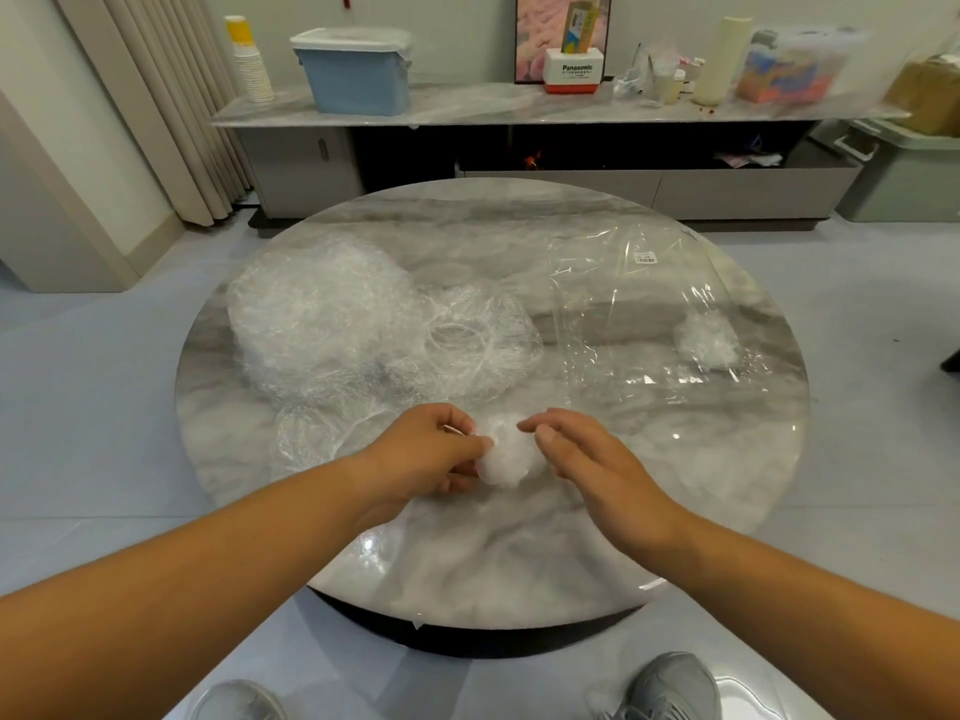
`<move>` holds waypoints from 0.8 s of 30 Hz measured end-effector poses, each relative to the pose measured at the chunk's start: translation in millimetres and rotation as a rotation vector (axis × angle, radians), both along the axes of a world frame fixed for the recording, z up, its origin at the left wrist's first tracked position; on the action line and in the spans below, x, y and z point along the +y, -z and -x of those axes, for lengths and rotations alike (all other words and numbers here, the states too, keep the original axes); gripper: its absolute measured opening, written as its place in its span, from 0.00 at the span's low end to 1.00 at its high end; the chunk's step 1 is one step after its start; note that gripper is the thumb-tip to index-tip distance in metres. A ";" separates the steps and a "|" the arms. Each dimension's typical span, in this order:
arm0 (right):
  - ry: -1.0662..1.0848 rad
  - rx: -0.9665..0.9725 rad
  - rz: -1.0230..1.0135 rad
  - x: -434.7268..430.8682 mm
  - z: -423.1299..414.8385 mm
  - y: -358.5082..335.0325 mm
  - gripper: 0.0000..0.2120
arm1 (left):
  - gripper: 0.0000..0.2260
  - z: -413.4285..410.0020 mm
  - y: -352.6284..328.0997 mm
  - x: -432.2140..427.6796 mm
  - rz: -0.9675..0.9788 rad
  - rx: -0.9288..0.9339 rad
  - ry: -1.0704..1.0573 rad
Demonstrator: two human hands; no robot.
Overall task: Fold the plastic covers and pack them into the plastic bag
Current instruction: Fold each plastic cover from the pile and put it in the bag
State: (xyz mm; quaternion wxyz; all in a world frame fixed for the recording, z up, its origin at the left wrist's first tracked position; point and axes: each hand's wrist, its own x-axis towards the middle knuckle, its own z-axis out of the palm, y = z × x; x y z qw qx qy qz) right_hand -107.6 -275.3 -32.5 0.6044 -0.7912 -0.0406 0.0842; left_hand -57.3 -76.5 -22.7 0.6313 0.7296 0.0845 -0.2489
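A small white folded plastic cover lies near the front of the round marble table. My left hand pinches its left side with thumb and curled fingers. My right hand hovers at its right side, fingers loosely bent, fingertips touching the cover's top edge. A big heap of crumpled clear covers sits on the table's left half, with loose ones beside it. A clear plastic bag lies flat on the right, holding a folded white cover.
One loose cover lies left of my left hand. Behind the table stands a low cabinet with a blue box, paper cups and bottles. My grey shoes show below the table edge.
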 end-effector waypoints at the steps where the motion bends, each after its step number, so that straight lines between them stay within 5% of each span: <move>1: 0.004 0.058 -0.085 -0.5 -2.1 -2.8 0.17 | 0.07 0.7 -0.8 -2.7 0.059 0.013 -0.010; 8: 0.115 0.101 -0.121 -10.6 -5.4 -12.5 0.13 | 0.09 1.3 -6.0 -21.8 0.251 0.068 -0.041; 16: 0.152 0.007 -0.031 -37.9 -10.1 -22.1 0.13 | 0.17 -12.2 -9.6 -52.8 0.058 0.025 0.073; 24: 0.479 -0.069 -0.183 -104.3 -55.9 -42.9 0.19 | 0.16 -43.8 -11.8 -91.9 -0.558 -0.686 0.547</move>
